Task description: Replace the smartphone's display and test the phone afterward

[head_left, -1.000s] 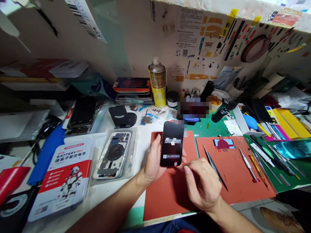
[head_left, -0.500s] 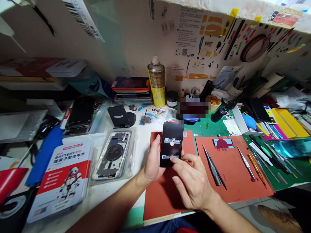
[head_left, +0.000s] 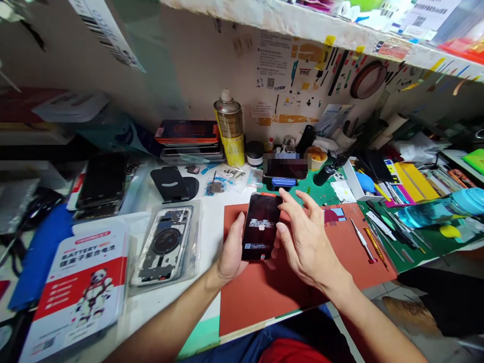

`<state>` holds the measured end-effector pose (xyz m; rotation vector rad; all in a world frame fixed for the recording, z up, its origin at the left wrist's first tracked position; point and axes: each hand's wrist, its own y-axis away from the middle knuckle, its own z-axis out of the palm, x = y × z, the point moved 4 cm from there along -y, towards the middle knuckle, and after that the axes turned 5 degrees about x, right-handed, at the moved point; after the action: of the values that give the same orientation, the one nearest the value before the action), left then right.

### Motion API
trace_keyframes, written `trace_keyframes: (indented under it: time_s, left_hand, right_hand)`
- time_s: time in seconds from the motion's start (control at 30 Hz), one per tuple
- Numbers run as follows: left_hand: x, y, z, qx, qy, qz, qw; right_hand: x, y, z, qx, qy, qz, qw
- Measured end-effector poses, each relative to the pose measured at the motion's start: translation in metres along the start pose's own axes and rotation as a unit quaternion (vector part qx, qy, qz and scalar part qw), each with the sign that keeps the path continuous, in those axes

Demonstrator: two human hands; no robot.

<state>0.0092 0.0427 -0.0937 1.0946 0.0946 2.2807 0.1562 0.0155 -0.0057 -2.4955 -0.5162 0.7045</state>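
A black smartphone (head_left: 260,237) is tilted up above the red-brown mat, its dark screen showing white text and a small apple logo. A narrow red strip runs along its top edge. My left hand (head_left: 232,249) wraps round the phone from the left, thumb along the side; some fingertips show past the right edge. My right hand (head_left: 308,237) is beside the phone with fingers apart. Its index fingertip is at the top right corner and its thumb close to the right edge; whether they touch I cannot tell. Under both hands lies the red-brown mat (head_left: 260,297).
Left of the mat lie an opened phone housing (head_left: 164,244) in a clear bag and a battery box (head_left: 81,292). A spray can (head_left: 230,131) and a black stand (head_left: 170,184) are behind. Tweezers (head_left: 362,239) and a water bottle (head_left: 440,206) lie to the right.
My right hand has moved from the lower part of the screen up to the phone's top right side, and its fingers have spread. The camera view has shifted right and up.
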Motion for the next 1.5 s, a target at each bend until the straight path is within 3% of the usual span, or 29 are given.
trace_keyframes:
  time_s: [0.2,0.27,0.37,0.5,0.63,0.8,0.93,1.07,1.2,1.33,1.5]
  left_hand:
    - [0.008,0.001,-0.003,0.012,-0.018,0.007,1.0]
    - [0.011,0.0,-0.003,0.028,-0.016,0.012,0.999]
    - [0.015,0.0,-0.003,0.052,-0.012,0.022,0.998]
    - [0.017,0.0,-0.003,0.064,-0.028,0.026,0.997]
    - [0.019,-0.002,-0.004,0.067,-0.053,0.038,0.996]
    - [0.023,-0.003,-0.006,0.17,-0.08,0.017,0.982]
    - [0.025,-0.003,-0.004,0.229,-0.087,-0.004,0.97]
    - [0.027,-0.003,-0.002,0.243,-0.089,-0.013,0.966]
    - [0.026,-0.002,-0.002,0.247,-0.085,-0.017,0.965]
    - [0.026,-0.002,-0.001,0.254,-0.087,-0.015,0.963]
    - [0.027,0.0,0.0,0.25,-0.088,-0.015,0.964]
  right_hand:
    - [0.02,0.046,-0.048,0.186,-0.009,0.068,0.98]
    - [0.034,0.068,-0.055,0.14,0.022,0.128,0.982]
    - [0.055,0.098,-0.048,-0.007,0.065,0.206,0.976]
    - [0.068,0.12,-0.032,-0.084,0.167,0.217,0.958]
    - [0.065,0.12,-0.017,-0.1,0.237,0.212,0.943]
    - [0.056,0.114,-0.012,-0.1,0.262,0.197,0.94]
    - [0.064,0.118,-0.028,-0.086,0.278,0.202,0.935]
    - [0.095,0.133,-0.052,-0.044,0.332,0.249,0.909]
    - [0.116,0.145,-0.06,-0.028,0.367,0.274,0.889]
    - [0.1,0.142,-0.056,-0.025,0.359,0.272,0.893]
    - [0.066,0.136,-0.03,-0.124,0.287,0.206,0.927]
